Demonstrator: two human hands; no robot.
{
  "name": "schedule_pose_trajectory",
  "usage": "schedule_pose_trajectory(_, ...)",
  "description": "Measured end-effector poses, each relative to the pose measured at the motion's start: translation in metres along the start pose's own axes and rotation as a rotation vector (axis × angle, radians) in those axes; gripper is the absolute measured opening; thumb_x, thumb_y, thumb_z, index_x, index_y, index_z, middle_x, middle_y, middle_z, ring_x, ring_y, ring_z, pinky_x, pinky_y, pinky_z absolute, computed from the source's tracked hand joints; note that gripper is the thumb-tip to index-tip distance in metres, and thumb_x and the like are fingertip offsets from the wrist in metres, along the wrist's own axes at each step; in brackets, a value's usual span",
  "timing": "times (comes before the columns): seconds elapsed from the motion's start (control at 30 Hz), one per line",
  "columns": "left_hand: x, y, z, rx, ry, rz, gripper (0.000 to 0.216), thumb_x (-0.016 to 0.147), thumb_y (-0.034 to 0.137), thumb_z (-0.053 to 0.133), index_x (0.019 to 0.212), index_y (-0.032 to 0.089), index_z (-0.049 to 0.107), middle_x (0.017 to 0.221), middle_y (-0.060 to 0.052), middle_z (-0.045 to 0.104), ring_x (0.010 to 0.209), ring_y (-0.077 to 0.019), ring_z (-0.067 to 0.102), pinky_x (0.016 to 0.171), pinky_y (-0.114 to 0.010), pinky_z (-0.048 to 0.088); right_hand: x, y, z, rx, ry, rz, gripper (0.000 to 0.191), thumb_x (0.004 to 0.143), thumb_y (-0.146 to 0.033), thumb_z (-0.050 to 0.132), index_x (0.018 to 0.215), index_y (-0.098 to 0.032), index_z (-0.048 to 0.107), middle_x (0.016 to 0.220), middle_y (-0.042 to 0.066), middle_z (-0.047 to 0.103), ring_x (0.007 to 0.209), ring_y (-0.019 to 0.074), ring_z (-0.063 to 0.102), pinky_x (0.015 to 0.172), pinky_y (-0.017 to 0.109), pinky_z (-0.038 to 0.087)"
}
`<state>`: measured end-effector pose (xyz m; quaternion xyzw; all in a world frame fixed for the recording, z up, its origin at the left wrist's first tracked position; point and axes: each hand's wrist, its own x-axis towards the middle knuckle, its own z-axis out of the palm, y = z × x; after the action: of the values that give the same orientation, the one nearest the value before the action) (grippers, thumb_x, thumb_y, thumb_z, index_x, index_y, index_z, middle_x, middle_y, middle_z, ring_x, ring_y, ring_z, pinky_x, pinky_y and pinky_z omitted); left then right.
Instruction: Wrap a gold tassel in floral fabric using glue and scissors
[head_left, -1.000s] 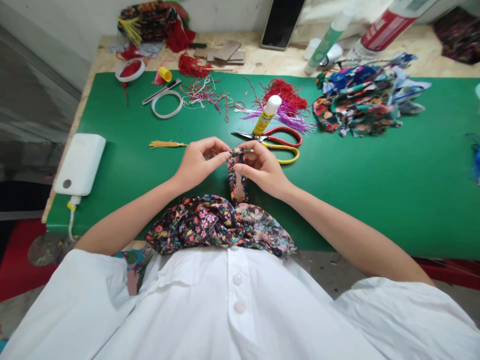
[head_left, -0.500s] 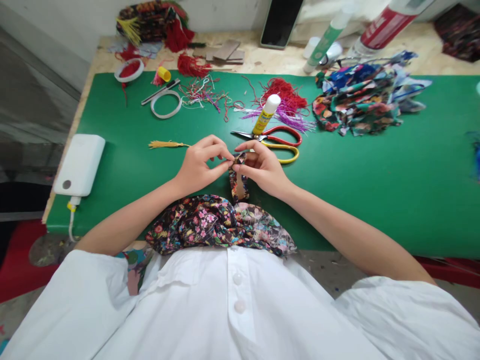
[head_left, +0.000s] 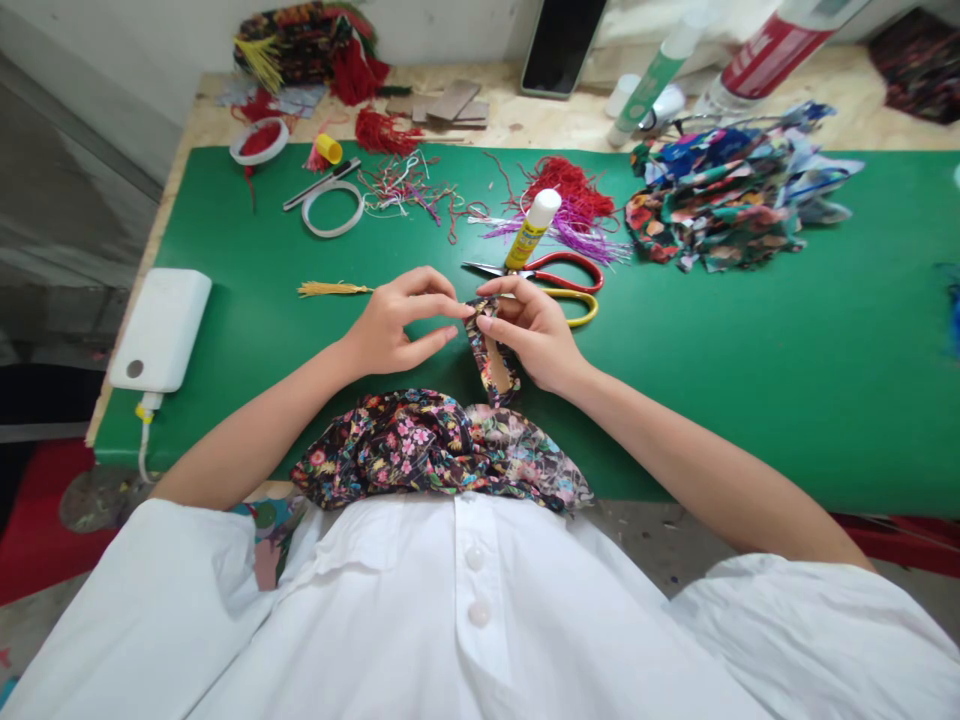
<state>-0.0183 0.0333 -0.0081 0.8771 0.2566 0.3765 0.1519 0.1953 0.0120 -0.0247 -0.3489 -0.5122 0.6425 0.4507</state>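
My left hand [head_left: 397,325] and my right hand [head_left: 529,330] meet over the green mat [head_left: 750,380], fingertips pinched together on the top end of a narrow dark floral fabric strip [head_left: 491,365]. The strip hangs down between my hands to a bunched floral cloth [head_left: 435,445] lying at the mat's near edge against my white shirt. Just beyond my right hand lie scissors with red and yellow handles [head_left: 559,283] and a glue stick [head_left: 532,228]. A small gold tassel [head_left: 330,289] rests left of my left hand.
A white power bank [head_left: 159,330] lies at the mat's left edge. Tape rings [head_left: 332,208], loose threads and red and purple tassels [head_left: 574,200] sit at the back. A pile of colourful fabric scraps [head_left: 735,195] is at the back right, with glue bottles [head_left: 656,85] and a phone [head_left: 562,45] behind.
The strip's lower part has swung to the right under my right hand. My left fingers have stretched out more along the strip's top end. Both hands stay in place.
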Motion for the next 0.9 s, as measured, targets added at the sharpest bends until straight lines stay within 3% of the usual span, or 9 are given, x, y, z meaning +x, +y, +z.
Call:
schedule_pose_trajectory(0.2,-0.002,-0.002,-0.001,0.04,-0.032,0.124,0.024,0.093,0.024,0.057,0.115,0.022,0.067,0.1,-0.008,0.071,0.093,-0.0184,0.066,0.083,-0.034,0.054,-0.005,-0.005,0.006,0.097,-0.07,0.021,0.048,0.082,-0.049,0.077,0.114,-0.028,0.048,0.086,-0.004,0.058,0.059,0.0126,0.064,0.05,0.028,0.059)
schedule_pose_trajectory(0.4,-0.002,-0.005,0.001,0.182,-0.053,0.262,0.026,0.095,0.021,0.053,0.119,0.02,0.064,0.102,-0.009,0.071,0.095,-0.0194,0.066,0.084,-0.036,0.054,-0.005,-0.008,0.009,0.087,-0.051,0.032,0.051,0.079,-0.055,0.078,0.109,-0.029,0.048,0.075,-0.007,0.054,0.05,0.0126,0.062,0.042,0.027,0.056)
schedule_pose_trajectory(0.63,-0.004,-0.007,0.004,0.199,-0.091,0.282,0.03,0.096,0.023,0.053,0.123,0.021,0.065,0.106,-0.011,0.072,0.099,-0.0202,0.067,0.086,-0.038,0.054,-0.003,-0.009,0.01,0.072,-0.005,0.086,0.049,0.078,-0.051,0.08,0.103,-0.029,0.044,0.07,-0.009,0.054,0.043,0.0127,0.06,0.034,0.027,0.052)
schedule_pose_trajectory(0.73,-0.003,-0.002,0.006,0.012,-0.032,0.172,0.026,0.096,0.025,0.055,0.118,0.021,0.068,0.104,-0.01,0.074,0.096,-0.0192,0.069,0.086,-0.034,0.055,-0.004,-0.011,0.009,0.047,0.006,0.077,0.045,0.081,-0.048,0.077,0.103,-0.029,0.043,0.071,-0.009,0.054,0.042,0.0114,0.059,0.034,0.026,0.052)
schedule_pose_trajectory(0.9,-0.001,0.004,0.013,-0.521,0.08,-0.288,0.026,0.099,0.039,0.053,0.119,0.022,0.058,0.087,-0.003,0.075,0.073,-0.0136,0.071,0.068,-0.025,0.054,-0.006,-0.011,0.009,-0.064,0.03,0.013,0.04,0.087,-0.049,0.072,0.104,-0.029,0.041,0.071,-0.008,0.05,0.043,0.0088,0.054,0.036,0.023,0.05)
